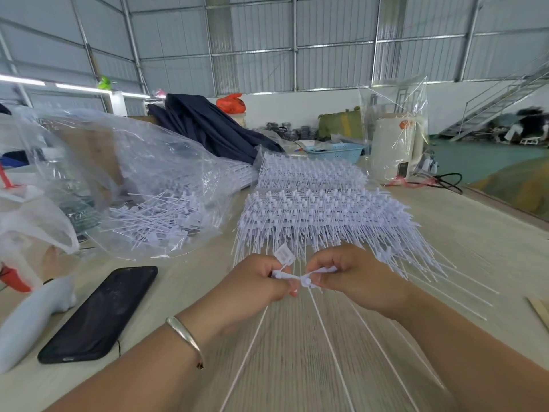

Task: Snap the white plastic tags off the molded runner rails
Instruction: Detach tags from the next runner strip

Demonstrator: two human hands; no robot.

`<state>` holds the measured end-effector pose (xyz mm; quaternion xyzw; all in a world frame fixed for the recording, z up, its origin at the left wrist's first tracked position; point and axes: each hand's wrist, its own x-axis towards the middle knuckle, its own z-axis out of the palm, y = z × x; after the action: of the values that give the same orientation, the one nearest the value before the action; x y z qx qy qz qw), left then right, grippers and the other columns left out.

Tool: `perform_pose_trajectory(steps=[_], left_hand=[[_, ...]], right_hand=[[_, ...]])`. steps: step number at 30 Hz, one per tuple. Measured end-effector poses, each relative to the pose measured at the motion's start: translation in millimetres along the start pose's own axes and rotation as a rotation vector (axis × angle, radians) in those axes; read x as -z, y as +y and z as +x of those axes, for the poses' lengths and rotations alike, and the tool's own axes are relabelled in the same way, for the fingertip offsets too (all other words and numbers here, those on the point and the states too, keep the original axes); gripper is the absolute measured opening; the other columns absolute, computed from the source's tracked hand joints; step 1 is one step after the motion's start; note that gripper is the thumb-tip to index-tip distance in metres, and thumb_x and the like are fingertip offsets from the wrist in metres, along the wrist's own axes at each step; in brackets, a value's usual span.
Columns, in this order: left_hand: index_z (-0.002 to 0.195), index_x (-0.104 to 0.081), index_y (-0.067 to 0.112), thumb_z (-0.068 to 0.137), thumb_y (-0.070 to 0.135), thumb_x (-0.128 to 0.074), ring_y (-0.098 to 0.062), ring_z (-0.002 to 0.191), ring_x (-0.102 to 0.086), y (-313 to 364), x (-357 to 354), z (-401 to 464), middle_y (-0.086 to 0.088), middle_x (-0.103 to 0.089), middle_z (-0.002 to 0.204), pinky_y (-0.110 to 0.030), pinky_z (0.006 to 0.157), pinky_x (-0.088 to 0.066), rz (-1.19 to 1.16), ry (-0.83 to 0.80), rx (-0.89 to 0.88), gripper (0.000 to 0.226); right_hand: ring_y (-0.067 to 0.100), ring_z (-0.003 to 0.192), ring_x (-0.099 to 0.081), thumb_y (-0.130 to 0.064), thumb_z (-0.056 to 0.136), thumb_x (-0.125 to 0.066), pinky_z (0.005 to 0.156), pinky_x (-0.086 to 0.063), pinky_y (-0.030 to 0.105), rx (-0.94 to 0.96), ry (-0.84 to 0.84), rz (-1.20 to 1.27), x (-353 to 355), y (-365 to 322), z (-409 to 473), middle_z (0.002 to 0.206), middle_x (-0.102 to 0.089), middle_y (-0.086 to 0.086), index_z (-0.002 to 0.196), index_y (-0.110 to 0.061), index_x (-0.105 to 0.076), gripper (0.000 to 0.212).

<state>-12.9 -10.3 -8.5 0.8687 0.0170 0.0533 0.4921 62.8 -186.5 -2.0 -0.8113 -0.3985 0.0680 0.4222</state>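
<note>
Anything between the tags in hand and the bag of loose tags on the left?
Nothing visible. Both hands, left hand and right hand, pinch the tags; bare table lies between them and the bag.

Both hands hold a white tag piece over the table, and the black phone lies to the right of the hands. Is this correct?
Not quite. In the head view the black phone lies left of the hands. The left hand and right hand do hold the white tag piece over the table.
</note>
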Motion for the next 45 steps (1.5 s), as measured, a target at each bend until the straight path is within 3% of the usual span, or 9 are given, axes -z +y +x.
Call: perform_pose_trajectory(steps=[5, 11, 15, 21, 27, 33, 38, 41, 45], left_hand=[[0.074, -0.065, 0.002, 0.085, 0.007, -0.065, 0.0, 0.031, -0.035, 2, 6, -1, 0.012, -0.045, 0.037, -0.01, 0.034, -0.025, 0.014, -0.039, 0.13, 0.012], [0.074, -0.054, 0.014, 0.097, 0.036, -0.055, -0.009, 0.045, -0.052, 1, 3, 0, 0.001, -0.06, 0.056, -0.018, 0.044, -0.038, -0.302, 0.144, 0.14, 0.032], [0.081, -0.043, 0.016, 0.096, 0.025, -0.057, -0.008, 0.042, -0.035, 4, -5, 2, 0.003, -0.04, 0.057, -0.018, 0.038, -0.031, -0.678, 0.101, 0.168, 0.022], [0.088, -0.054, 0.011, 0.096, 0.015, -0.056, -0.018, 0.054, -0.058, 5, -9, 2, -0.006, -0.057, 0.062, -0.03, 0.052, -0.054, -0.878, 0.039, 0.216, 0.009], [0.074, -0.038, 0.021, 0.084, 0.02, -0.065, -0.005, 0.042, -0.018, 11, -5, 3, 0.007, -0.025, 0.055, -0.015, 0.034, -0.019, -0.902, -0.009, 0.099, 0.029], [0.085, -0.072, 0.021, 0.062, 0.025, -0.08, -0.004, 0.039, -0.017, 16, -5, -6, 0.012, -0.025, 0.05, -0.015, 0.036, -0.016, -0.697, -0.059, -0.058, 0.025], [0.09, -0.077, 0.017, 0.064, 0.031, -0.081, -0.005, 0.041, -0.022, 13, -9, -5, 0.009, -0.029, 0.053, -0.016, 0.037, -0.021, -0.601, 0.152, -0.06, 0.03], [0.064, -0.072, 0.019, 0.078, 0.016, -0.074, -0.006, 0.037, -0.021, 8, 0, 0, 0.009, -0.028, 0.048, -0.016, 0.035, -0.02, -0.655, 0.24, 0.003, 0.014], [0.063, -0.056, 0.013, 0.083, 0.005, -0.062, -0.008, 0.034, -0.019, -3, 6, 5, 0.009, -0.025, 0.043, -0.015, 0.034, -0.019, -0.585, 0.335, 0.156, 0.022]], right_hand=[[0.001, 0.067, -0.052, -0.019, 0.092, -0.061, 0.064, -0.039, 0.02, -0.006, 0.03, -0.158, 0, 2, 2, 0.078, -0.064, -0.007, 0.083, -0.017, -0.068, 0.011], [0.019, 0.074, -0.049, -0.003, 0.095, -0.047, 0.07, -0.038, 0.028, -0.07, 0.152, 0.167, 1, 1, 0, 0.079, -0.06, 0.006, 0.09, -0.01, -0.063, 0.018], [0.009, 0.068, -0.047, 0.007, 0.089, -0.042, 0.06, -0.038, 0.01, -0.094, 0.219, 0.316, -5, -3, 3, 0.073, -0.053, 0.0, 0.093, -0.005, -0.06, 0.023], [0.005, 0.075, -0.055, 0.009, 0.088, -0.048, 0.067, -0.042, 0.01, -0.046, 0.256, 0.471, -11, -6, 2, 0.082, -0.058, 0.002, 0.094, -0.007, -0.06, 0.022], [0.007, 0.066, -0.047, 0.005, 0.09, -0.055, 0.065, -0.036, 0.023, 0.05, 0.352, 0.45, -15, -6, 0, 0.076, -0.058, -0.002, 0.087, -0.011, -0.06, 0.017], [-0.002, 0.07, -0.057, 0.001, 0.086, -0.064, 0.065, -0.042, 0.007, 0.27, 0.532, 0.249, -13, -20, -7, 0.074, -0.062, -0.01, 0.079, -0.017, -0.061, 0.02], [0.0, 0.094, -0.06, -0.01, 0.092, -0.06, 0.079, -0.044, 0.013, 0.25, 0.382, 0.242, -16, -17, -6, 0.094, -0.066, -0.016, 0.099, -0.028, -0.062, 0.02], [0.005, 0.109, -0.056, -0.02, 0.087, -0.056, 0.09, -0.043, 0.022, 0.028, 0.161, 0.351, -2, -4, -4, 0.114, -0.062, -0.012, 0.115, -0.03, -0.06, 0.03], [0.006, 0.096, -0.053, -0.018, 0.086, -0.059, 0.083, -0.04, 0.028, -0.131, 0.009, -0.357, 8, 22, -3, 0.11, -0.055, -0.012, 0.121, -0.03, -0.055, 0.037]])
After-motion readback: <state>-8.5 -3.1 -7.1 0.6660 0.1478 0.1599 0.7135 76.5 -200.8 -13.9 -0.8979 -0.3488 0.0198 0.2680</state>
